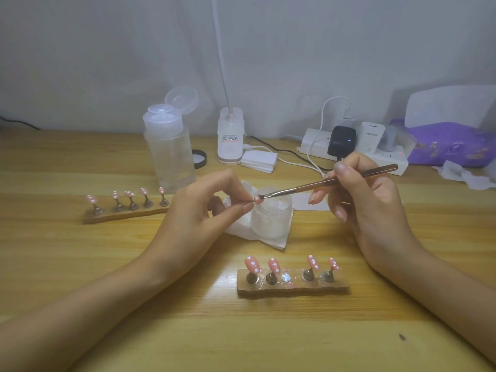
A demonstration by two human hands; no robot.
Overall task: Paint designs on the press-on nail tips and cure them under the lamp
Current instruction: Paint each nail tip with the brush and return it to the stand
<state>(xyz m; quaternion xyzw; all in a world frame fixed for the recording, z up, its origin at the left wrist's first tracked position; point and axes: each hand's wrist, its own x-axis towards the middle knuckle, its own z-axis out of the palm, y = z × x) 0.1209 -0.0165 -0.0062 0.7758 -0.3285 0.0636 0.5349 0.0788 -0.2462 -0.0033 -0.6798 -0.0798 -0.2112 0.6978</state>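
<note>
The wooden table [107,277] carries two stands: the far stand [123,210] holds five dotted pink tips, and the near stand [292,284] holds four, with one empty seat [286,277] in the middle. The left hand [193,210] has its fingers curled, thumb and forefinger pinching the missing nail tip [258,200] just above an open white jar [273,210]. The right hand [365,200] grips a thin brush [322,182] like a pen, with the bristles touching that tip. This looks like the painting step. The next move probably calls for small, steady strokes, then seating the tip back in the gap for curing.
</note>
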